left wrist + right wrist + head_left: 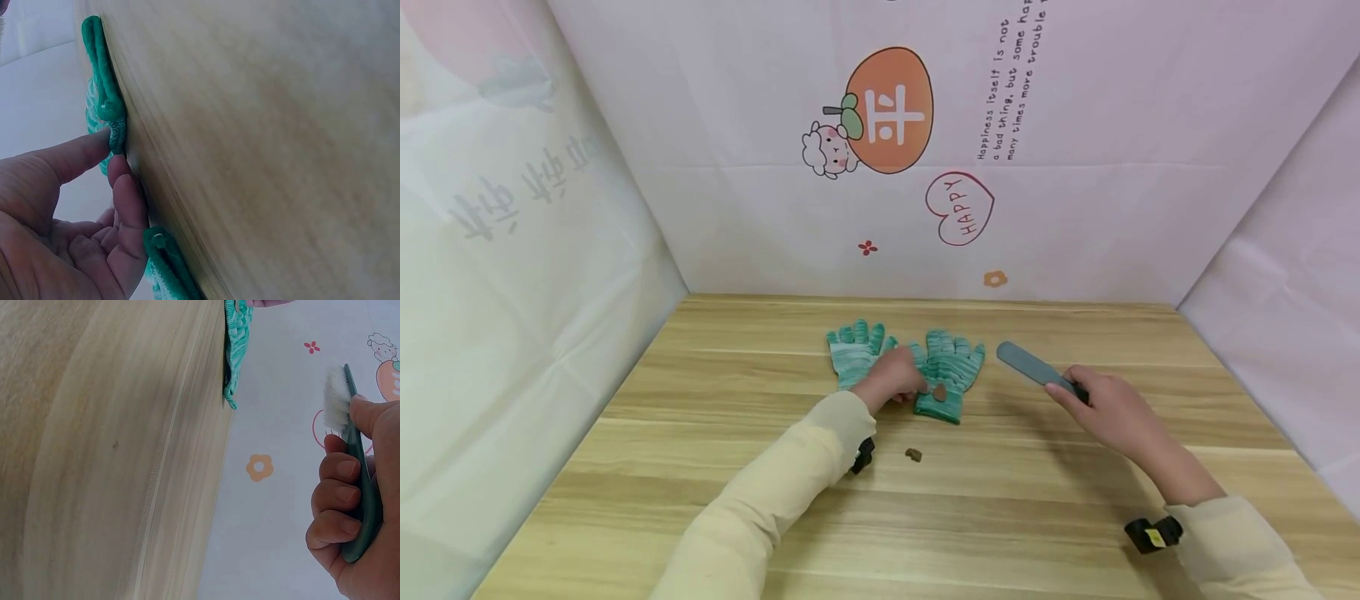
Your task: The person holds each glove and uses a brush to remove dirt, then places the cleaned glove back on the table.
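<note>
Two green-and-white striped knit gloves lie side by side on the table: the left glove point(852, 360) and the right glove point(951, 371). My left hand point(892, 375) is between them; in the left wrist view its thumb and fingertips point(117, 164) pinch the edge of the right glove point(99, 78). A small brown piece point(940, 392) lies on that glove near its cuff. My right hand point(1108, 412) grips the dark green handle of a brush point(1028, 363), held above the table to the right of the gloves. White bristles point(337, 400) show on it in the right wrist view.
Another small brown piece point(913, 454) lies on the wooden table point(1000, 517), nearer to me than the gloves. A printed white sheet point(737, 208) stands behind the table, with white sheets at both sides.
</note>
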The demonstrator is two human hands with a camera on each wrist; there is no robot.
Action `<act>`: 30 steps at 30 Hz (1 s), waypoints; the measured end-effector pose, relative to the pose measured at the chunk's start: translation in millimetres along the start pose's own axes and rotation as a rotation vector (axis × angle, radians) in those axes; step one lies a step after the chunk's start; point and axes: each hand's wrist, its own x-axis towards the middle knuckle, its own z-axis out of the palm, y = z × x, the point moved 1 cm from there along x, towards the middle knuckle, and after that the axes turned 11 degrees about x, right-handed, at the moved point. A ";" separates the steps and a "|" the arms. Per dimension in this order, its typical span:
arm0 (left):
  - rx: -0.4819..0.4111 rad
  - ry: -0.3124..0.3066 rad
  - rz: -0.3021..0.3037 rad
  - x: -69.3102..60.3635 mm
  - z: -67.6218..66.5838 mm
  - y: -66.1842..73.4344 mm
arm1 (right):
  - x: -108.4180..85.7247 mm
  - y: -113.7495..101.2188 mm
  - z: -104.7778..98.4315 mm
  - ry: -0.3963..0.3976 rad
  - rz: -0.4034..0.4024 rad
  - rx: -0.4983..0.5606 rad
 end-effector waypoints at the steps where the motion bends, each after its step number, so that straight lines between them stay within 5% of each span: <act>1: -0.003 0.000 0.001 0.0 -0.1 -0.1 | -0.1 -0.1 0.0 0.000 -0.002 0.000; 21: 0.011 0.074 -0.021 4.3 5.7 -0.6 | -1.1 3.2 -0.4 0.009 -0.012 0.002; 30: -0.214 0.107 0.002 8.3 3.8 -10.7 | -3.4 4.3 -1.7 0.018 -0.023 -0.006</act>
